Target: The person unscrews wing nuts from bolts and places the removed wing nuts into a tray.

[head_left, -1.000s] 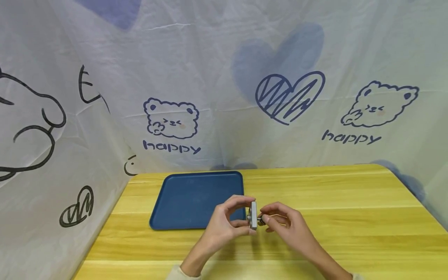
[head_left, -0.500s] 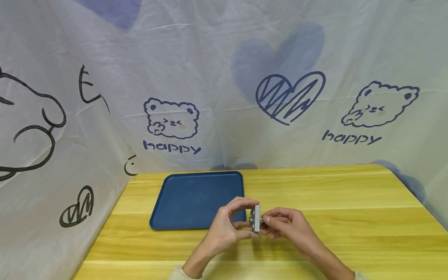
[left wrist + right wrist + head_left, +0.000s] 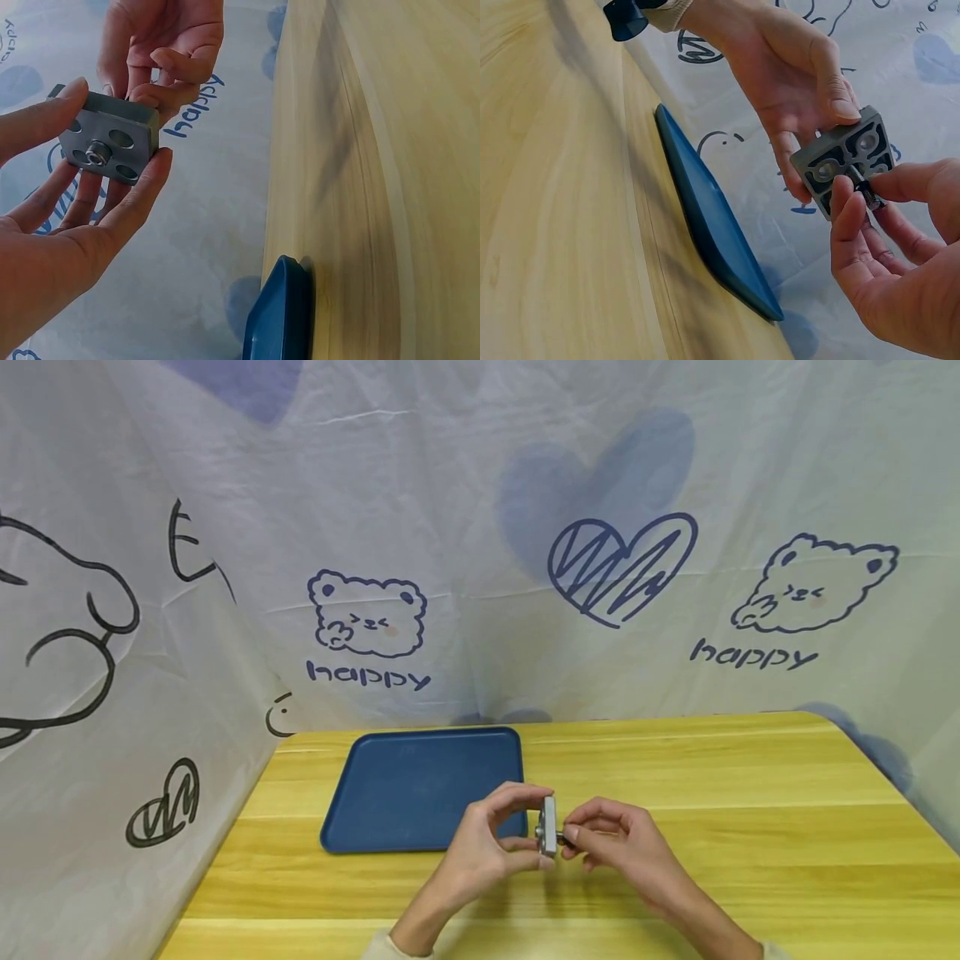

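Observation:
My left hand grips a square grey metal plate by its opposite edges, thumb on one and fingers on the other. Several round holes surround a short round stud at the centre of one face. On the ribbed other face, my right hand pinches a small dark metal piece between thumb and fingertips. This piece sits on a short shaft at the plate's middle; whether it is threaded on cannot be made out. Both hands hold everything above the table, right of the tray.
A blue tray lies on the wood-grain table, behind and left of the hands. White cloth printed with hearts and bears hangs behind the table and along the left side.
Both hands and the plate have shifted slightly right and down since a second ago. My right fingers have changed their pose around the small dark piece.

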`<state>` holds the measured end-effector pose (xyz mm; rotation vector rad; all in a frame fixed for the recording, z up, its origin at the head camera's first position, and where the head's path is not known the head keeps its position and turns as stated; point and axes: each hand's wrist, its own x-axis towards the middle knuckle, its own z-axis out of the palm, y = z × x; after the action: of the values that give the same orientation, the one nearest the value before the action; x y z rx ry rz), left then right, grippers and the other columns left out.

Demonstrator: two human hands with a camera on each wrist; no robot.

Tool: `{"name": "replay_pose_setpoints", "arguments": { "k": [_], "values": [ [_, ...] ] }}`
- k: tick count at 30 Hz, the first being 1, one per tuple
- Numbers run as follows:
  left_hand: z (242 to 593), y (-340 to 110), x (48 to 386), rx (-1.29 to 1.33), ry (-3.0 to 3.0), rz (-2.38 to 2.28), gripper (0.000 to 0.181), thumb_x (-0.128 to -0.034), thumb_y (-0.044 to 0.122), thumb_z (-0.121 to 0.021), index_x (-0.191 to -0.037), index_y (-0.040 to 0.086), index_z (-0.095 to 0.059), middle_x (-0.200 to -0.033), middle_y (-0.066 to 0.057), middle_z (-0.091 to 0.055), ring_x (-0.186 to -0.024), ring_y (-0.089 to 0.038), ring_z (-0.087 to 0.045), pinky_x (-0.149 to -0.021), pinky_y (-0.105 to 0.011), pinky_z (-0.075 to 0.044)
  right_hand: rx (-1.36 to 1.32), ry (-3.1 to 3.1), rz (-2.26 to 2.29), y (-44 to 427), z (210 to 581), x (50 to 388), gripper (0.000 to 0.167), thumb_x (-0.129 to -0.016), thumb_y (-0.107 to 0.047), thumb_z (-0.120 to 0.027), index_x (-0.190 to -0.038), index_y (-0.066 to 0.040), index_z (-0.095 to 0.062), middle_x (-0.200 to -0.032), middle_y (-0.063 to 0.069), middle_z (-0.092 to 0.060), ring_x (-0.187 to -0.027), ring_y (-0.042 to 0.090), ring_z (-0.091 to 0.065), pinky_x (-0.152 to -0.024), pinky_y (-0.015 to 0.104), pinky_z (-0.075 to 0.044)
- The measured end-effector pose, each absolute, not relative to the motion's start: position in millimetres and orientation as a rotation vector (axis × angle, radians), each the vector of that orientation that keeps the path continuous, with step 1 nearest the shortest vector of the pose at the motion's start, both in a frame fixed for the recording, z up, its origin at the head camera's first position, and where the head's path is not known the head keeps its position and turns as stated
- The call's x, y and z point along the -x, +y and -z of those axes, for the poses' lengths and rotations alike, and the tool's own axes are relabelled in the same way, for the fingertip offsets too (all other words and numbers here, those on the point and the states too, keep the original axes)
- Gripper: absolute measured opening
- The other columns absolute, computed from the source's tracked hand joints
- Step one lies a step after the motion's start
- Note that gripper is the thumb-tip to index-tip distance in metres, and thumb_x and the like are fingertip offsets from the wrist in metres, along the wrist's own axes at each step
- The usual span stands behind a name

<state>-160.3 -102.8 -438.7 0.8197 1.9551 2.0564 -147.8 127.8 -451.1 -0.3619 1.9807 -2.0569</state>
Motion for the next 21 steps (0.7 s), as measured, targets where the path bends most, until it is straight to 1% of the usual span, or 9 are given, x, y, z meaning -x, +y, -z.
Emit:
{"name": "replay_pose_setpoints", "arguments": {
  "k": [5, 8, 10, 13, 15, 18, 20, 21],
  "values": [
    [438, -104, 160, -0.789, 1.942, -2.068, 0.065, -0.0774, -0.012, -0.084, -0.136, 0.007, -0.064, -0.131, -0.016, -0.056, -0.127, -0.033, -0.056, -0.091, -0.044, -0.062, 0.44, 2.082, 2.052, 125, 449, 146, 0.029, -0.1, -0.019, -0.07, -0.111, 0.007, -0.063, -0.101, 0.022, -0.072, -0.088, 0.03, -0.074, -0.068, 0.034, -0.063],
    [437, -104, 160, -0.765, 1.922, -2.077, 0.066, -0.0766, -0.012, -0.084, -0.136, 0.008, -0.064, -0.132, -0.016, -0.057, -0.128, -0.032, -0.056, -0.091, -0.045, -0.062, 0.493, 2.148, 2.053, 124, 449, 145, 0.024, -0.1, -0.016, -0.07, -0.109, 0.005, -0.064, -0.1, 0.025, -0.071, -0.085, 0.028, -0.074, -0.065, 0.033, -0.062],
    [436, -105, 161, -0.76, 1.909, -2.086, 0.066, -0.0766, -0.012, -0.084, -0.136, 0.008, -0.063, -0.134, -0.017, -0.057, -0.128, -0.032, -0.056, -0.092, -0.045, -0.061, 0.514, 2.198, 2.051, 123, 449, 144, 0.021, -0.099, -0.015, -0.07, -0.107, 0.004, -0.065, -0.099, 0.025, -0.071, -0.084, 0.026, -0.073, -0.064, 0.034, -0.062],
    [436, -105, 161, -0.759, 1.89, -2.097, 0.066, -0.0774, -0.012, -0.084, -0.137, 0.006, -0.063, -0.135, -0.018, -0.057, -0.13, -0.033, -0.055, -0.092, -0.046, -0.061, 0.536, 2.286, 2.038, 121, 448, 142, 0.015, -0.098, -0.012, -0.071, -0.105, 0.001, -0.067, -0.098, 0.02, -0.072, -0.084, 0.023, -0.073, -0.064, 0.036, -0.063],
    [435, -106, 161, -0.758, 1.883, -2.1, 0.066, -0.0777, -0.011, -0.084, -0.138, 0.006, -0.062, -0.134, -0.019, -0.057, -0.13, -0.033, -0.055, -0.091, -0.046, -0.061, 0.557, 2.335, 2.032, 120, 448, 141, 0.012, -0.098, -0.012, -0.072, -0.104, -0.002, -0.068, -0.099, 0.016, -0.072, -0.087, 0.023, -0.073, -0.068, 0.037, -0.065],
    [435, -107, 160, -0.756, 1.87, -2.102, 0.066, -0.0789, -0.01, -0.084, -0.138, 0.007, -0.062, -0.135, -0.019, -0.057, -0.131, -0.034, -0.054, -0.091, -0.046, -0.062, 0.644, 2.414, 2.035, 118, 449, 138, 0.007, -0.098, -0.01, -0.072, -0.103, -0.008, -0.069, -0.1, 0.01, -0.072, -0.09, 0.021, -0.072, -0.073, 0.036, -0.065],
    [434, -108, 160, -0.757, 1.867, -2.103, 0.065, -0.0795, -0.009, -0.084, -0.139, 0.007, -0.062, -0.134, -0.019, -0.057, -0.131, -0.034, -0.054, -0.092, -0.046, -0.061, 0.739, 2.474, 2.041, 116, 450, 137, 0.008, -0.097, -0.006, -0.072, -0.103, -0.011, -0.07, -0.101, 0.006, -0.072, -0.09, 0.019, -0.072, -0.074, 0.034, -0.065],
    [434, -108, 160, -0.757, 1.866, -2.102, 0.065, -0.0799, -0.008, -0.084, -0.139, 0.007, -0.062, -0.134, -0.019, -0.057, -0.131, -0.034, -0.055, -0.092, -0.046, -0.061, 0.798, 2.508, 2.044, 115, 451, 137, 0.012, -0.095, -0.003, -0.073, -0.102, -0.012, -0.07, -0.101, 0.005, -0.072, -0.09, 0.017, -0.071, -0.072, 0.032, -0.064]
  ]
}}
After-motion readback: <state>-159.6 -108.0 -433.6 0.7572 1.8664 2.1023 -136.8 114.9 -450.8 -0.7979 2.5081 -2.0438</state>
